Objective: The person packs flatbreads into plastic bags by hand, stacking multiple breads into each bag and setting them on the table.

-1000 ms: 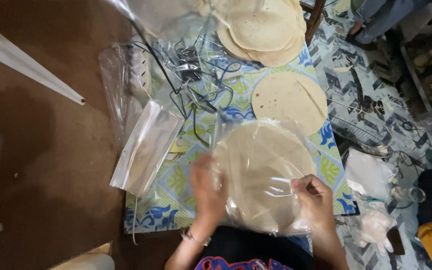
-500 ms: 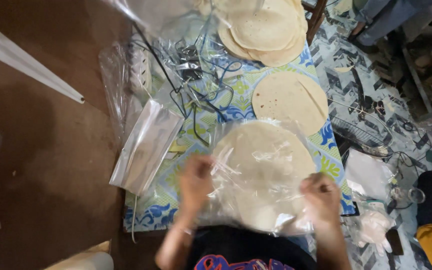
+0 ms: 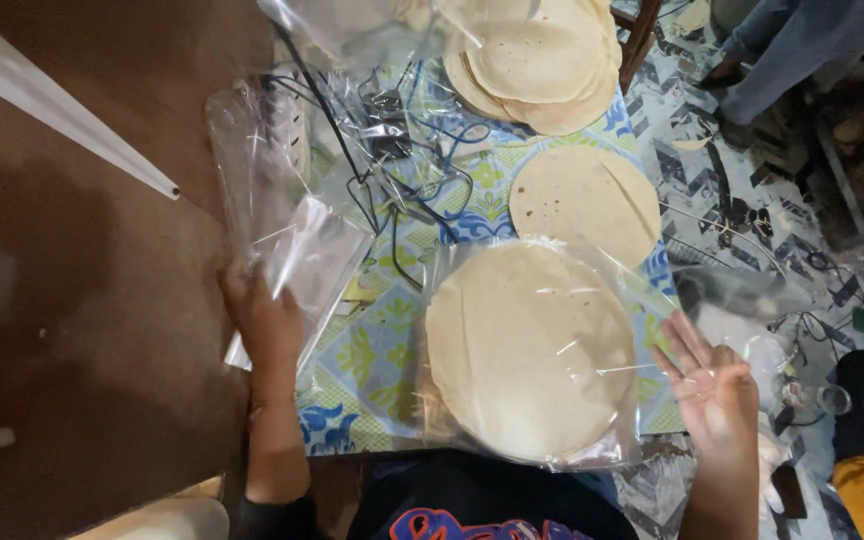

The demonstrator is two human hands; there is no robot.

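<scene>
Plastic-bagged flatbreads [image 3: 530,350] lie near centre, released. Your left hand [image 3: 264,320] rests on the empty bags [image 3: 302,265] at left; right hand [image 3: 717,390] hovers open, empty. Next likely: draw one bag.

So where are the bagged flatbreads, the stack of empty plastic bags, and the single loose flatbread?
Bagged flatbreads [image 3: 530,350]: head view, middle of the top round.
Stack of empty plastic bags [image 3: 312,262]: head view, middle of the top bag.
Single loose flatbread [image 3: 582,200]: head view, its centre.
</scene>
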